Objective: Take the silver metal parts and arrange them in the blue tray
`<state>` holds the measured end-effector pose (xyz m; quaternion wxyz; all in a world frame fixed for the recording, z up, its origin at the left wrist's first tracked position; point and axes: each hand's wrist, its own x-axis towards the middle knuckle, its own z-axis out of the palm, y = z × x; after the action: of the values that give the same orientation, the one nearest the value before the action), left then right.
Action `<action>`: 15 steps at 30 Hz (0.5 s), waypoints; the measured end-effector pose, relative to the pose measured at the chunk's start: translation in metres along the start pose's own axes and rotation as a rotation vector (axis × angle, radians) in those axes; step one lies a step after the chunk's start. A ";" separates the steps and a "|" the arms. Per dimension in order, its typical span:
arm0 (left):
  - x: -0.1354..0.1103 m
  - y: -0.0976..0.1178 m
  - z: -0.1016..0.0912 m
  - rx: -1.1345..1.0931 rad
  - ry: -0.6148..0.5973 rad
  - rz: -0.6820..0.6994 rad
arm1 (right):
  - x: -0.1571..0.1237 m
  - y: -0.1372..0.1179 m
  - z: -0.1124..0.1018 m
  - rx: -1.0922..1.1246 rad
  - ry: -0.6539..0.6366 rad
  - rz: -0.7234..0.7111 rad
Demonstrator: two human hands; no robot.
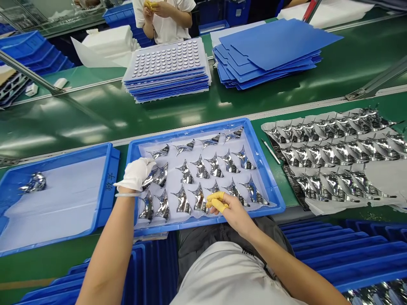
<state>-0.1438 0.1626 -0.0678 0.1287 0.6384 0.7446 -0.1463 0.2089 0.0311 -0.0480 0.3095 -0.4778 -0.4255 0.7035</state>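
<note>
A blue plastic tray (203, 127) lined with a white sheet lies in front of me, holding several curved, pointed chrome-bright pieces in rows. My left hand (135, 173), in a white glove, rests at the tray's left side, its fingertips against a chrome piece (150, 178). I cannot tell whether it grips that piece. My right hand (224, 207) wears yellow finger cots and sits over the tray's front edge. Its fingertips are closed together next to another chrome piece (199, 199), with nothing visible between them.
A second blue tray (63, 199) holds a crumpled chrome piece (34, 182) on the left. Rows of chrome pieces on a white backing (330, 156) and a thin pen (271, 150) lie right. Past the green belt (95, 116) are blue sheet stacks (270, 53) and a co-worker (163, 21).
</note>
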 end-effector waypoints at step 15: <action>-0.034 0.058 0.016 0.048 0.332 -0.229 | 0.002 0.004 -0.001 -0.046 -0.002 -0.022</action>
<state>-0.0810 0.1342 -0.0728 -0.0285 0.5680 0.8195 -0.0706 0.2089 0.0308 -0.0526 0.3057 -0.4795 -0.4469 0.6906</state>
